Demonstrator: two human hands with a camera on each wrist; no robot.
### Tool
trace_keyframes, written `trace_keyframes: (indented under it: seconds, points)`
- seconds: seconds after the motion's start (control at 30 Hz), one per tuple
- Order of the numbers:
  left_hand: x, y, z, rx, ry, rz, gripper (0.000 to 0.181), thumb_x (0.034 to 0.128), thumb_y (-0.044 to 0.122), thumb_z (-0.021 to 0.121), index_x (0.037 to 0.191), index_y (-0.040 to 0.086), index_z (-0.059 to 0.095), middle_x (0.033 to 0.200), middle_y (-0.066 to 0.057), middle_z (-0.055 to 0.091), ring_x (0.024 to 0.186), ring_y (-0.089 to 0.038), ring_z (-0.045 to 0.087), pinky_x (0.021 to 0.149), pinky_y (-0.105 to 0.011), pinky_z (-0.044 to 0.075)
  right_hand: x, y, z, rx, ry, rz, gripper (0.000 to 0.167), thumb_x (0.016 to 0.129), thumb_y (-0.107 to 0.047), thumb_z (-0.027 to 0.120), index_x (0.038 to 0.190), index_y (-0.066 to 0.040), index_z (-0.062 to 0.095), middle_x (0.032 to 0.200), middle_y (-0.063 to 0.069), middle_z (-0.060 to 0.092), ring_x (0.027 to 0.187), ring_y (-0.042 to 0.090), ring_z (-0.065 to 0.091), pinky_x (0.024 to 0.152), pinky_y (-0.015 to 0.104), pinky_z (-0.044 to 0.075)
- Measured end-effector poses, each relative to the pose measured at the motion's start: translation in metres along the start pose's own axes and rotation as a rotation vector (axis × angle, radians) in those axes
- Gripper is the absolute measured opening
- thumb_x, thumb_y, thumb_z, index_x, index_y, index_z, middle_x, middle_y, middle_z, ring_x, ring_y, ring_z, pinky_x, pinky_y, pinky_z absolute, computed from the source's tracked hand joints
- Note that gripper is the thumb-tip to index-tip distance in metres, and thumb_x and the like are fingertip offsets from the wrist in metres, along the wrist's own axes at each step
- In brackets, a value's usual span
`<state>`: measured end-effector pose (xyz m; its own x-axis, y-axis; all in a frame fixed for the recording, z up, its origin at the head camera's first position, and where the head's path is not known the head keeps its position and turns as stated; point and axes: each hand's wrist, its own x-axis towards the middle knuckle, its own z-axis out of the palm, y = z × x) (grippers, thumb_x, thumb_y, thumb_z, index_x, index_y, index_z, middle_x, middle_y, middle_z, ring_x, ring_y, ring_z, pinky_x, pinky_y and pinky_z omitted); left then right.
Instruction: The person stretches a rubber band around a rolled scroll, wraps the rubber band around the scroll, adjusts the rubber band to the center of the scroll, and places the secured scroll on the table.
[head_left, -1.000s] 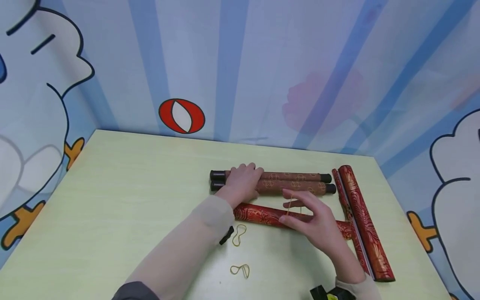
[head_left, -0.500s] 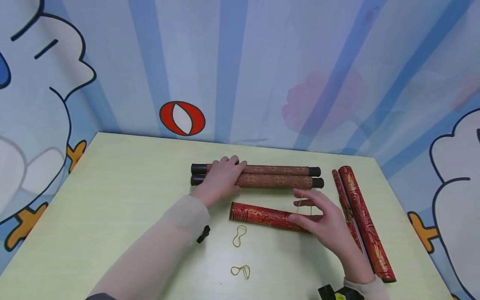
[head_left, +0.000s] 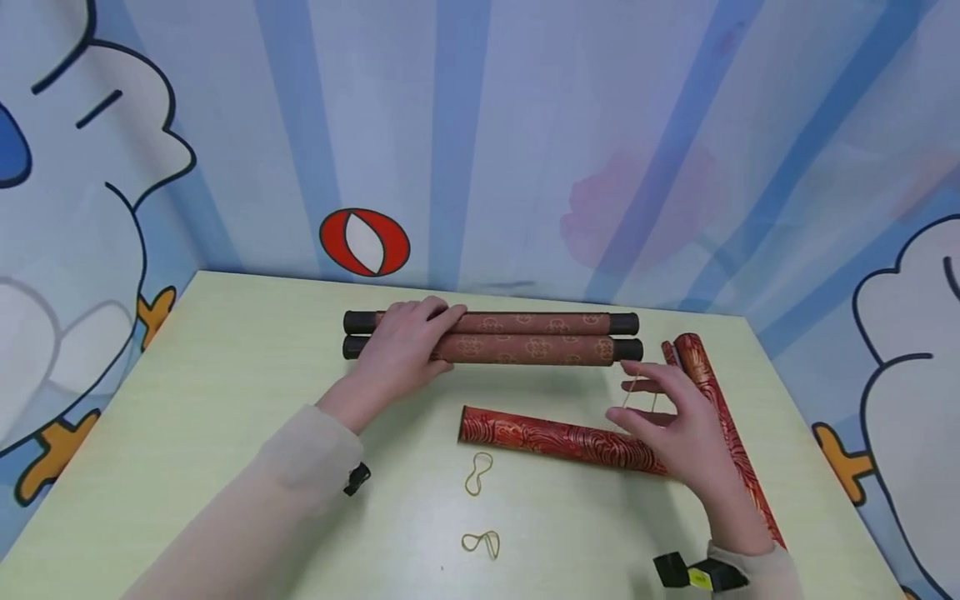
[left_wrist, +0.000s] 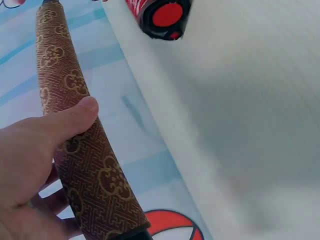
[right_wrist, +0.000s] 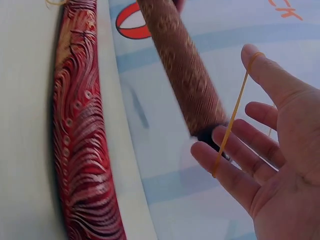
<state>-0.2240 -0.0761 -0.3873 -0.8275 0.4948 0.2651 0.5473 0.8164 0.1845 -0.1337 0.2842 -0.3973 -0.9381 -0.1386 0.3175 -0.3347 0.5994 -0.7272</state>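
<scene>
My left hand (head_left: 397,350) grips two brown patterned scroll rolls (head_left: 536,348) with black end caps, which lie parallel, side by side. In the left wrist view the thumb presses over one brown roll (left_wrist: 107,180), with fingers behind it. Near the rolls' right end is my right hand (head_left: 686,429). A yellow rubber band (right_wrist: 228,132) is stretched between its thumb and spread fingers. Below the brown rolls, a red patterned scroll (head_left: 555,437) lies on the table, its right end hidden by the right hand. Two loose rubber bands, one upper (head_left: 477,473) and one lower (head_left: 491,542), lie nearby.
More red patterned rolls (head_left: 705,371) lie slanted along the table's right side, partly behind the right hand. A blue-and-white printed backdrop (head_left: 495,150) rises behind the pale table (head_left: 247,375).
The left hand has carried the brown rolls left and away from me, clear of the red scroll. My right hand has moved a little right and up, its rubber band still stretched.
</scene>
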Motion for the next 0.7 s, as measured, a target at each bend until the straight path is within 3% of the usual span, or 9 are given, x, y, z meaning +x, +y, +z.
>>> trace_keyframes:
  seconds: [0.13, 0.47, 0.7]
  points:
    - [-0.01, -0.006, -0.009, 0.007, 0.087, 0.036, 0.074, 0.0867, 0.027, 0.093, 0.151, 0.009, 0.06, 0.137, -0.016, 0.064, 0.123, -0.039, 0.063, 0.115, -0.054, 0.045, 0.004, 0.0, -0.006, -0.023, 0.036, 0.014, 0.06, 0.091, -0.002, 0.084, 0.146, -0.004, 0.061, 0.139, 0.015, 0.057, 0.112, -0.005, 0.057, 0.082, 0.011, 0.057]
    - [-0.032, -0.017, -0.022, 0.004, 0.247, 0.097, 0.078, 0.0816, 0.022, 0.097, 0.15, 0.011, 0.061, 0.137, -0.016, 0.065, 0.123, -0.038, 0.063, 0.112, -0.055, 0.048, 0.013, 0.0, -0.013, -0.065, 0.137, -0.059, 0.06, 0.091, 0.004, 0.082, 0.146, -0.003, 0.057, 0.128, 0.009, 0.052, 0.107, 0.001, 0.053, 0.095, 0.003, 0.043]
    - [-0.044, -0.021, -0.028, 0.029, 0.296, 0.119, 0.081, 0.0809, 0.023, 0.097, 0.152, 0.012, 0.061, 0.139, -0.016, 0.065, 0.126, -0.036, 0.061, 0.114, -0.056, 0.046, 0.023, -0.012, -0.014, 0.061, 0.105, -0.064, 0.067, 0.092, 0.01, 0.078, 0.152, -0.003, 0.049, 0.14, -0.006, 0.045, 0.116, 0.0, 0.056, 0.103, 0.006, 0.043]
